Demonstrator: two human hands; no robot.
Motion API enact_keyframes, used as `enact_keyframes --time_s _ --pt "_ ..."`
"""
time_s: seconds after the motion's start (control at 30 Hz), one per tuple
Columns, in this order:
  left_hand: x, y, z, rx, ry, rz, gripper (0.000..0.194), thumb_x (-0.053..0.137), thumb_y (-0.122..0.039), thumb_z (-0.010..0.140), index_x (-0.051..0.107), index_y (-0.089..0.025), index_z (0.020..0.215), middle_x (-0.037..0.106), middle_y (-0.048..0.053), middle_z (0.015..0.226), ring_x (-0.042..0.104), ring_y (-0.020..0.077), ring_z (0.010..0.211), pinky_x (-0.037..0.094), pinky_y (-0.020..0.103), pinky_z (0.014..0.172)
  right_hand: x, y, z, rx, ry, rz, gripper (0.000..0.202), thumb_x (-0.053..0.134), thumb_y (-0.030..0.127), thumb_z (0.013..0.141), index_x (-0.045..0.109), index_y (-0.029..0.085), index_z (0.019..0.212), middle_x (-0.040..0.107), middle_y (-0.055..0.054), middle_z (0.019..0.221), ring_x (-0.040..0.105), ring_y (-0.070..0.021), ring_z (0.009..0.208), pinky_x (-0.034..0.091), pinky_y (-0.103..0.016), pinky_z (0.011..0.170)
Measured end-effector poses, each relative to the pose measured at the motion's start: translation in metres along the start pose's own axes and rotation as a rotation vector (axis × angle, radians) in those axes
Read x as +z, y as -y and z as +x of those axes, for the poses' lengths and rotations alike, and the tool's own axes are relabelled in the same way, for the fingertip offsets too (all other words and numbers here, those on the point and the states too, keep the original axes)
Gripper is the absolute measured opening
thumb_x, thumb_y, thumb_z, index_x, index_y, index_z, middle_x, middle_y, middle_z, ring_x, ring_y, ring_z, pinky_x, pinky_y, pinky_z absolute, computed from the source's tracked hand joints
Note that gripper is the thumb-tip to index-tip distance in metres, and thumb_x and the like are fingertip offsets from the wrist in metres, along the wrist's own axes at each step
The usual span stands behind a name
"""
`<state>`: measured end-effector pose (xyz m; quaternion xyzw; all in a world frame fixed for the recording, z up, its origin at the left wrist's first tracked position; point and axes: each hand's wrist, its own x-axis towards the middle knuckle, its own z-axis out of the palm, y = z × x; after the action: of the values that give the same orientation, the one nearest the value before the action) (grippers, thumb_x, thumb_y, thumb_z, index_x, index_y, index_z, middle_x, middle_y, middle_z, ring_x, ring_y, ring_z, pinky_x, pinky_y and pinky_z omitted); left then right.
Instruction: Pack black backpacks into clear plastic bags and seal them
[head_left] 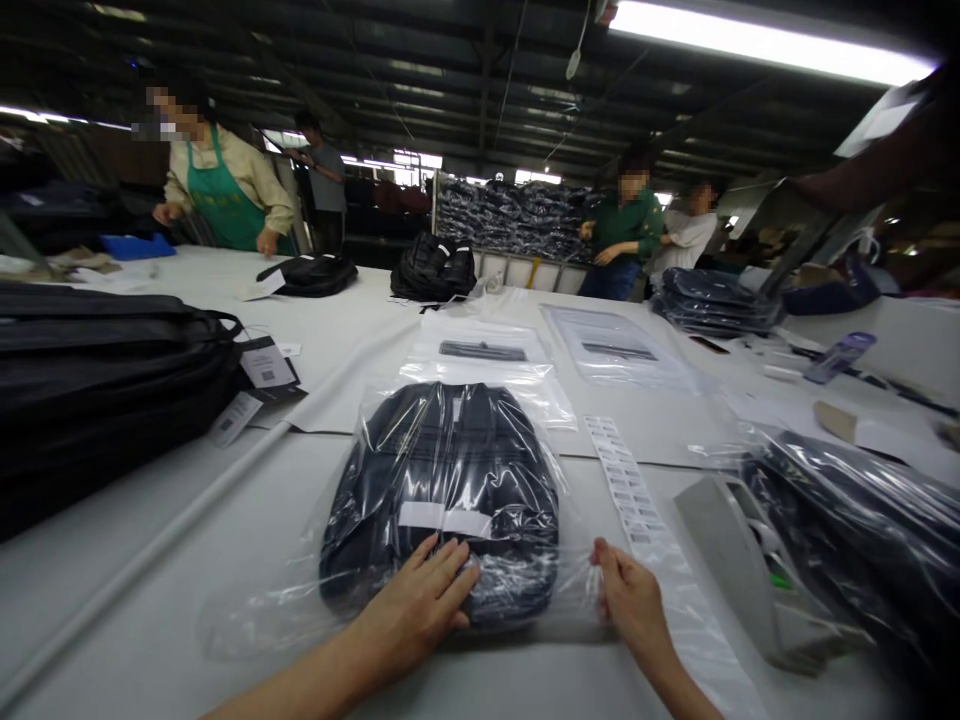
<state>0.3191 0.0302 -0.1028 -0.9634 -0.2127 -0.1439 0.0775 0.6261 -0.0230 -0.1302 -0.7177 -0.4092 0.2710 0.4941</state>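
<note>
A dark backpack (450,470) lies flat on the white table in front of me, inside a clear plastic bag (262,610) whose loose film spreads out on both sides. White label strips show across the backpack's lower front. My left hand (424,600) rests on the lower part of the bagged backpack, fingers stretched out flat. At the right side, my right hand (630,600) pinches the edge of the plastic bag between thumb and fingers. Just beyond it lies a sheet of printed stickers (622,480).
Black backpacks (105,390) with hang tags are piled at left. On the right stand a grey tape dispenser (750,570) and bagged backpacks (877,530). Flat plastic bags (615,345) lie farther back. Across the table is a person in a green apron (225,190); other people stand behind.
</note>
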Motion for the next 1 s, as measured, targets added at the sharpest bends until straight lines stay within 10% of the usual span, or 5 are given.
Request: enact_keyframes --time_s 0.37,0.5,0.6,0.7,1.0 --pt "0.004 -0.004 0.008 -0.028 -0.007 0.064 0.047 0.051 -0.031 0.088 0.041 -0.008 0.129 0.049 0.02 0.13 0.041 0.0322 0.124 0.036 0.054 0.101 -0.01 0.018 0.02 -0.257 -0.063 -0.456 0.055 0.026 0.056 0.089 0.06 0.019 0.067 0.064 -0.005 0.057 0.062 -0.0212 0.059 0.046 -0.03 0.058" --pt "-0.004 -0.007 0.01 -0.037 0.005 0.073 0.045 0.053 -0.029 0.087 0.043 -0.008 0.126 0.05 0.019 0.129 0.043 0.0319 0.122 0.036 0.052 0.1 -0.026 0.065 -0.019 -0.893 -0.3 -0.426 0.031 0.043 0.028 0.088 0.057 0.015 0.113 0.065 -0.012 0.104 0.061 -0.0237 0.097 0.047 -0.036 0.084" --pt "-0.009 -0.008 0.013 -0.055 0.01 0.055 0.04 0.048 -0.031 0.09 0.046 -0.01 0.123 0.052 0.017 0.128 0.046 0.0297 0.12 0.037 0.05 0.1 -0.004 0.094 -0.046 -1.341 0.194 -0.443 0.043 0.043 0.009 0.081 0.05 0.016 0.123 0.064 -0.011 0.11 0.058 -0.0215 0.102 0.048 -0.033 0.088" --pt "-0.011 -0.008 0.014 -0.054 0.005 0.054 0.039 0.045 -0.034 0.091 0.047 -0.01 0.122 0.053 0.016 0.127 0.047 0.029 0.119 0.038 0.05 0.1 0.031 0.096 -0.051 -1.28 0.555 -0.508 0.045 0.041 0.008 0.079 0.048 0.013 0.123 0.062 -0.012 0.111 0.058 -0.0222 0.1 0.048 -0.036 0.088" --pt "-0.017 -0.007 0.007 0.045 -0.147 0.067 0.044 0.055 -0.032 0.086 0.047 -0.01 0.124 0.056 0.017 0.12 0.052 0.0265 0.106 0.043 0.05 0.094 0.055 0.067 -0.042 -1.061 0.629 -0.454 0.048 0.048 0.01 0.073 0.044 0.015 0.12 0.058 -0.011 0.111 0.051 -0.0244 0.102 0.045 -0.041 0.09"
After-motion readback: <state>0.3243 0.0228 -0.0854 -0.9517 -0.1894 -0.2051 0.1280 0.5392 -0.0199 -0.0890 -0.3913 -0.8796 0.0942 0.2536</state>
